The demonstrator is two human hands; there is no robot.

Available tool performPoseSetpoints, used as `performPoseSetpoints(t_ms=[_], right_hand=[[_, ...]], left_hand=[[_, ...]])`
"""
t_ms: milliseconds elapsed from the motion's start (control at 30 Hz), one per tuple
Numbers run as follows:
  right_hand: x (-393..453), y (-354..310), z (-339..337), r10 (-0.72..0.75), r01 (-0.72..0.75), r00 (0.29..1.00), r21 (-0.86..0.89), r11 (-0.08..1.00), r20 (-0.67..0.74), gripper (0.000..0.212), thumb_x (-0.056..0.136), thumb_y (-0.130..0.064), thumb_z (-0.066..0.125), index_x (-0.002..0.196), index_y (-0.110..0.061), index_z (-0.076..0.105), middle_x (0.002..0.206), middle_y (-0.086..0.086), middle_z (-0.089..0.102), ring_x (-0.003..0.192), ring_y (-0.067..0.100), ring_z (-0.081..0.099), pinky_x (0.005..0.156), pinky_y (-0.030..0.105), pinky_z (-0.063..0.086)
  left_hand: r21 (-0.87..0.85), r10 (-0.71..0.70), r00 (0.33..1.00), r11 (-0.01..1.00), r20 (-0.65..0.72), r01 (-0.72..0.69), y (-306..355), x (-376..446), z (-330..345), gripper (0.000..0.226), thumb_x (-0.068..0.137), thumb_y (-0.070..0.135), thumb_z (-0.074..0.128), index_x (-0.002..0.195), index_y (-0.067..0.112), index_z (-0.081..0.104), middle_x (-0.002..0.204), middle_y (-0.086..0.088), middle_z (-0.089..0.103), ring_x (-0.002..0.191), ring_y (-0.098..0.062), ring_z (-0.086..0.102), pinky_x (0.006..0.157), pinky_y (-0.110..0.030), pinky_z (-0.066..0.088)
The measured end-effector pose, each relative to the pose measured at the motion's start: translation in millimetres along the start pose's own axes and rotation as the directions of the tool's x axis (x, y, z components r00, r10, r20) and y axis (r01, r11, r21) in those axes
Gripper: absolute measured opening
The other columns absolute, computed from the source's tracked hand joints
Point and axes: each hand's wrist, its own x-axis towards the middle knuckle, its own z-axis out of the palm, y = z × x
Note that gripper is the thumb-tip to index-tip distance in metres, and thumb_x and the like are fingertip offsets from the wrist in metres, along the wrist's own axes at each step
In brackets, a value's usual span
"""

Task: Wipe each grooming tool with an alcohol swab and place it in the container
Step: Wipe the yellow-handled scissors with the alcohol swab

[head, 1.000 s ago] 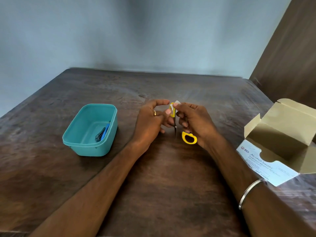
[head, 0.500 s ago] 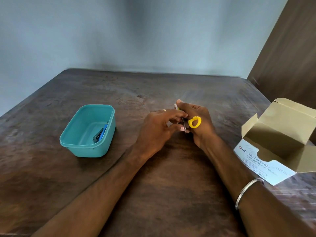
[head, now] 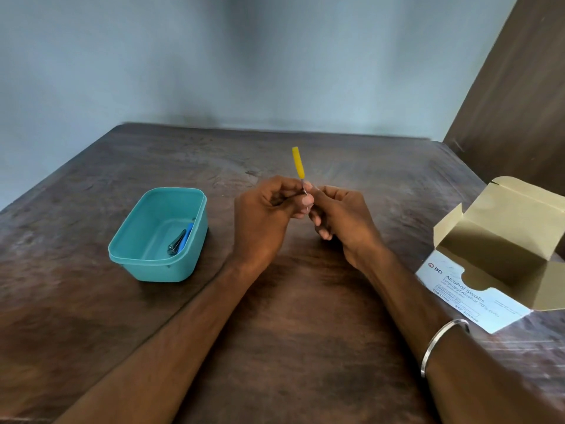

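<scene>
I held the scissors (head: 298, 166) upright between my two hands, above the middle of the desk (head: 305, 347). Their long axis ran toward 12 o'clock: the yellow handle stood edge-on at the top and the metal end went down into my fingers. My left hand (head: 266, 215) was curled and pinched the metal part near the handle. My right hand (head: 339, 215) was also curled against the same spot; I judge that it pressed the swab there, but the swab itself was too hidden for me to be sure. The container (head: 159, 237) stood on the desk at about 9 o'clock from my hands, nearer to the left one, with a clipper (head: 175, 244) already inside. The swab box (head: 495, 255) lay open at 3 o'clock.
</scene>
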Motion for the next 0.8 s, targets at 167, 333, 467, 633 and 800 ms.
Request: performPoseSetpoints(t_ms=[167, 333, 467, 633, 800], right_hand=[[0, 0, -2, -0.077, 0.083, 0.994, -0.076, 0.994, 0.072, 0.03, 0.098, -0.032, 0.062, 0.088, -0.005, 0.072, 0.052, 0.008, 0.052, 0.038, 0.018, 0.036, 0.038, 0.024, 0.026], [-2, -4, -8, -0.141, 0.164, 0.978, -0.144, 0.976, 0.153, 0.024, 0.097, -0.026, 0.063, 0.097, -0.004, 0.072, 0.054, 0.011, 0.051, 0.04, 0.016, 0.038, 0.038, 0.024, 0.03], [-2, -5, -11, -0.162, 0.194, 0.971, -0.183, 0.964, 0.176, 0.028, 0.097, -0.025, 0.062, 0.096, 0.002, 0.068, 0.055, 0.005, 0.042, 0.048, 0.016, 0.033, 0.043, 0.026, 0.027], [-3, -7, -9, -0.199, 0.227, 0.966, -0.171, 0.959, 0.168, 0.034, 0.097, -0.024, 0.062, 0.087, 0.009, 0.06, 0.062, 0.011, 0.033, 0.049, 0.014, 0.028, 0.046, 0.03, 0.023], [-3, -12, -12, -0.212, 0.217, 0.973, -0.042, 0.975, 0.092, 0.039, 0.096, -0.026, 0.064, 0.065, -0.005, 0.053, 0.054, 0.007, 0.03, 0.044, 0.017, 0.026, 0.047, 0.034, 0.022]], left_hand=[[-0.118, -0.073, 0.995, 0.991, -0.067, 0.065, 4, 7, -7, 0.01, 0.081, -0.001, 0.074, 0.09, 0.003, 0.07, 0.073, -0.012, 0.072, 0.063, -0.022, 0.071, 0.062, -0.029, 0.059], [-0.203, -0.178, 0.982, 0.966, -0.063, 0.162, 9, 13, -16, 0.009, 0.084, -0.003, 0.07, 0.092, 0.003, 0.068, 0.069, -0.009, 0.073, 0.06, -0.02, 0.072, 0.06, -0.026, 0.059], [-0.29, -0.301, 0.952, 0.917, -0.049, 0.274, 14, 14, -17, 0.006, 0.085, 0.002, 0.071, 0.09, 0.002, 0.068, 0.068, -0.01, 0.072, 0.058, -0.019, 0.071, 0.058, -0.025, 0.059], [-0.341, -0.415, 0.91, 0.858, -0.016, 0.385, 13, 17, -23, 0.012, 0.084, 0.016, 0.074, 0.085, 0.005, 0.069, 0.073, -0.012, 0.073, 0.064, -0.021, 0.073, 0.06, -0.026, 0.06], [-0.226, -0.455, 0.888, 0.873, -0.061, 0.432, 11, 16, -24, 0.022, 0.08, 0.025, 0.079, 0.083, 0.007, 0.067, 0.062, -0.008, 0.066, 0.052, -0.021, 0.064, 0.047, -0.026, 0.053]])
